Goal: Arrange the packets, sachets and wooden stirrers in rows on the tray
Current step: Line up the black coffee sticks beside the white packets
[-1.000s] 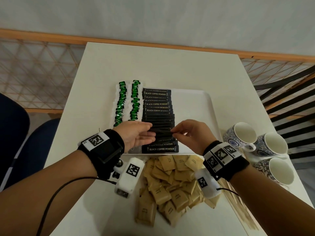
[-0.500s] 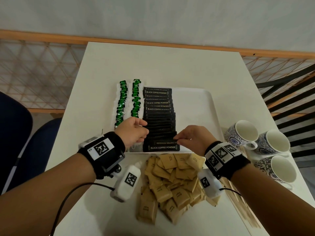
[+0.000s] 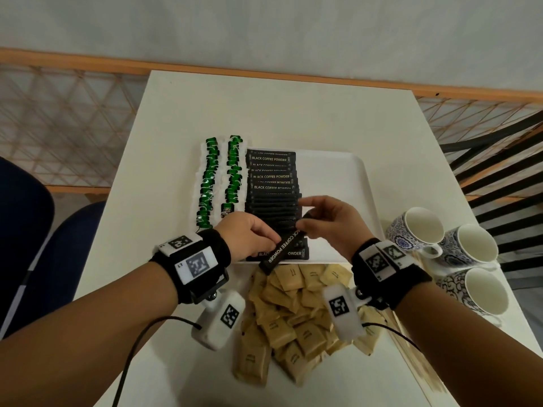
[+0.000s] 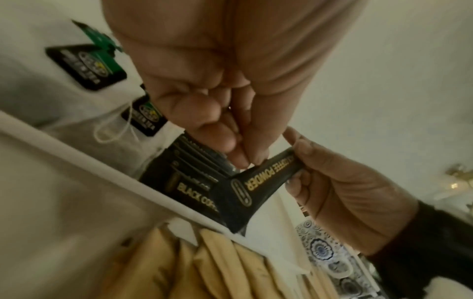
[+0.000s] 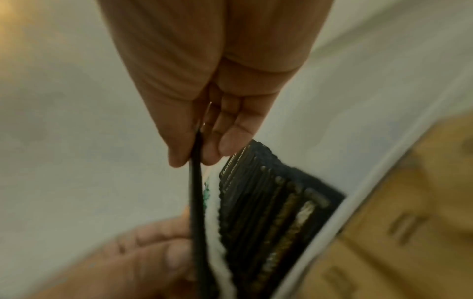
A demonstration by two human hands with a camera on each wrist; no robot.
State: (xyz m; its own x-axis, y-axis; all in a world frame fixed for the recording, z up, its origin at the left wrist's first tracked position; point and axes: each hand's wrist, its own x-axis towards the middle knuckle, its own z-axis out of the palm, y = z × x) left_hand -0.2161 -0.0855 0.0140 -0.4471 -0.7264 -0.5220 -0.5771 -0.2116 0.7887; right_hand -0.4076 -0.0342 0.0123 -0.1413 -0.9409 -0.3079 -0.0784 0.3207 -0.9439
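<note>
Above the tray (image 3: 363, 183), both hands' grip now pinches one lifted black coffee packet (image 3: 281, 250), previously flat.

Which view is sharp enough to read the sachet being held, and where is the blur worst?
Head view: evenly lit, mostly sharp, edges bent by the wide lens; lettering on the held sachet is readable. Left wrist view: dim, but "COFFEE POWDER" reads clearly; the tea bags and brown packets are soft. Right wrist view: worst, with smeared tray rim and sachet edge-on.

wooden stirrers (image 3: 417, 356) mostly hidden (under right forearm), near tea bags (image 3: 205, 212) partly covered
</note>
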